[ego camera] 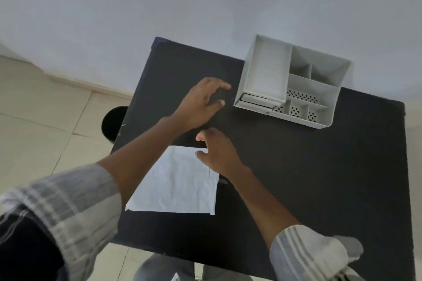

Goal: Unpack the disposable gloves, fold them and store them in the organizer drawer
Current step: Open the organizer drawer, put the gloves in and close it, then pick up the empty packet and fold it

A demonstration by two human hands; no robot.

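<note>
A flat white sheet-like packet of disposable gloves [180, 182] lies on the black table [308, 189], near its front left. My right hand [219, 150] hovers over the packet's far right corner, fingers apart, holding nothing. My left hand [201, 102] is raised above the table further back, fingers spread and empty, a short way left of the white organizer [294, 82]. The organizer has several open compartments on top and a small drawer [255, 100] at its lower left, slightly pulled out.
A dark round object [112, 123] stands on the tiled floor left of the table. A pale wall runs behind the table. The table's left and front edges are close to the packet. My striped sleeves show at the bottom.
</note>
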